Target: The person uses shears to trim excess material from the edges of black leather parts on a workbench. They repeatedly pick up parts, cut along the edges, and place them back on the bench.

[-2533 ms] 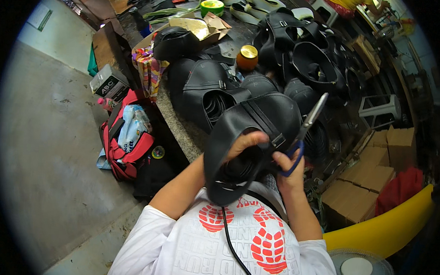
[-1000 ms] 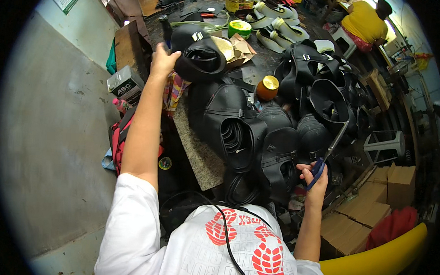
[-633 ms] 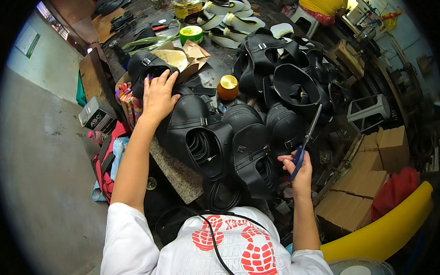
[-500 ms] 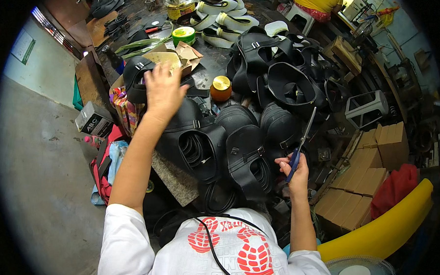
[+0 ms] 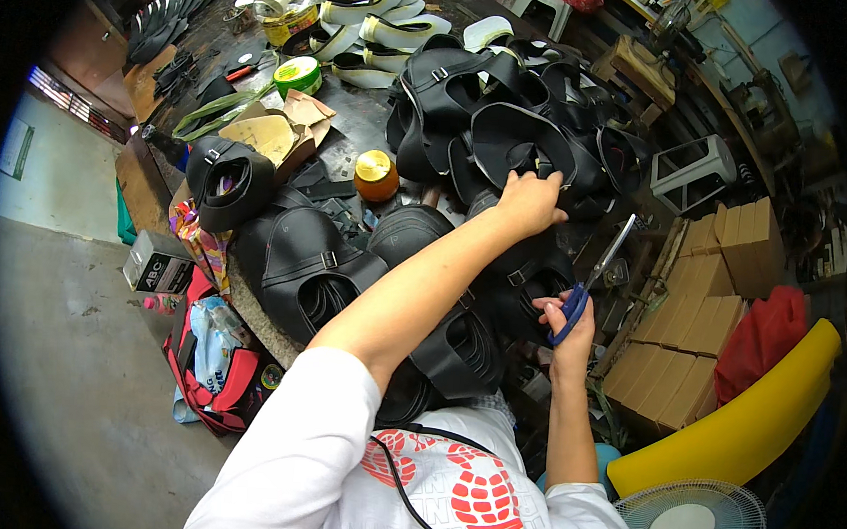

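Observation:
My right hand (image 5: 570,337) holds scissors (image 5: 583,290) by their blue handles, the blades pointing up and away from me. My left arm crosses in front of me, and my left hand (image 5: 532,205) is at the near rim of a black shoe upper (image 5: 505,126) in the pile at the right of the table. Its thumb stands apart from the fingers, whose tips overlap the upper. Below my left forearm lie several black buckled shoe uppers (image 5: 301,245), some with coiled black strips inside. A smaller black upper (image 5: 228,185) rests at the table's left.
An orange jar with a gold lid (image 5: 377,175) and a green-lidded tin (image 5: 298,75) stand on the table (image 5: 345,119). White-lined straps (image 5: 405,32) lie farther back. Brown boxes (image 5: 694,352), a yellow roll (image 5: 738,420) and a fan (image 5: 691,527) are at my right.
My left hand has moved from the small black upper on the left across to the pile on the right. The view has shifted right. The scissors stay in my right hand.

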`<state>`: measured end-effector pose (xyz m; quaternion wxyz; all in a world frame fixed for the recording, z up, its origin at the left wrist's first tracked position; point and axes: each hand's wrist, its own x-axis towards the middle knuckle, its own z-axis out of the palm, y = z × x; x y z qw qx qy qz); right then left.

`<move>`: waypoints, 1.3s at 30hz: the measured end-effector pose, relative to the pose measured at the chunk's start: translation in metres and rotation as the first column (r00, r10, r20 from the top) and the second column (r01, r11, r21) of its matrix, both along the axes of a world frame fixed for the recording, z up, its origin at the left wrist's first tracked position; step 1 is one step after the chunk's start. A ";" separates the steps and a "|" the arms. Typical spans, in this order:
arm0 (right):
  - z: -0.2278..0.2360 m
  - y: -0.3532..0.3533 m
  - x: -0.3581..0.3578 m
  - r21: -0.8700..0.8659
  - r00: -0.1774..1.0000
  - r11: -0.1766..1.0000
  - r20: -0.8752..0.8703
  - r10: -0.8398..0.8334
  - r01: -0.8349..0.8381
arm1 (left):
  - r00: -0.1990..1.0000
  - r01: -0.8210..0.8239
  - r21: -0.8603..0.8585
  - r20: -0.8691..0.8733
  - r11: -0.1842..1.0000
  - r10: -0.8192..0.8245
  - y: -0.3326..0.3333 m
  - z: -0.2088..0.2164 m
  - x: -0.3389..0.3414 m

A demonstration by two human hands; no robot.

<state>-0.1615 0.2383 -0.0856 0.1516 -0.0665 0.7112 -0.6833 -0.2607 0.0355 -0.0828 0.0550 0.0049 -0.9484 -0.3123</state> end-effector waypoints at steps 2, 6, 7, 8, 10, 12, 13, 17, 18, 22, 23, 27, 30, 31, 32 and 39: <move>-0.001 0.002 0.001 -0.002 1.000 1.000 -0.013 0.000 0.000 | 0.999 -0.040 -0.030 -0.028 0.999 0.039 -0.005 0.012 -0.007; 0.002 0.003 0.001 -0.033 1.000 0.999 -0.006 0.024 -0.024 | 0.961 0.019 0.190 -0.273 0.982 0.034 -0.040 0.067 0.003; 0.005 0.002 -0.002 -0.043 1.000 0.999 0.009 0.028 -0.028 | 0.954 0.063 0.252 -0.301 0.966 0.016 -0.052 0.083 0.013; 0.006 -0.001 -0.003 -0.078 0.998 0.995 -0.027 0.062 -0.064 | 0.969 0.099 0.295 -0.244 0.950 -0.025 -0.063 0.097 0.027; 0.014 -0.008 -0.010 -0.168 0.990 0.976 0.001 0.138 -0.136 | 0.962 0.188 0.515 -0.268 0.836 -0.051 -0.072 0.117 0.066; 0.022 -0.020 -0.015 -0.238 0.983 0.957 0.038 0.182 -0.168 | 0.963 0.194 0.758 -0.268 0.622 0.027 -0.074 0.126 0.110; 0.026 -0.027 -0.018 -0.267 0.976 0.944 0.040 0.214 -0.195 | 0.956 0.217 0.832 -0.286 0.510 0.060 -0.076 0.128 0.133; 0.042 -0.040 -0.020 -0.341 0.899 0.848 0.022 0.438 -0.405 | 0.974 0.071 0.945 -0.135 0.319 0.183 -0.081 0.120 0.203; 0.044 -0.040 -0.017 -0.355 0.857 0.804 0.018 0.515 -0.476 | 0.969 0.036 0.961 -0.101 0.276 0.226 -0.085 0.115 0.215; 0.051 -0.034 -0.003 -0.318 0.626 0.641 0.162 0.763 -0.699 | 0.917 0.114 0.982 -0.161 0.148 0.365 -0.087 0.094 0.249; 0.051 -0.034 0.000 -0.320 0.576 0.611 0.205 0.791 -0.724 | 0.919 0.112 0.983 -0.159 0.148 0.361 -0.086 0.089 0.256; 0.053 -0.036 0.009 -0.300 0.545 0.631 0.326 0.773 -0.715 | 0.928 0.092 0.983 -0.142 0.158 0.344 -0.074 0.080 0.274; 0.055 -0.045 0.004 -0.198 0.555 0.630 0.328 0.765 -0.751 | 0.957 0.042 0.964 -0.115 0.263 0.267 -0.062 0.081 0.283; 0.056 -0.047 0.004 -0.176 0.573 0.643 0.323 0.753 -0.745 | 0.963 0.047 0.949 -0.127 0.312 0.240 -0.059 0.082 0.286; 0.057 -0.049 0.003 -0.164 0.596 0.659 0.310 0.741 -0.734 | 0.971 0.027 0.928 -0.113 0.372 0.212 -0.056 0.083 0.288; 0.065 -0.046 0.001 -0.133 0.623 0.655 0.216 0.752 -0.744 | 0.988 0.039 0.637 -0.139 0.770 0.065 -0.046 0.081 0.296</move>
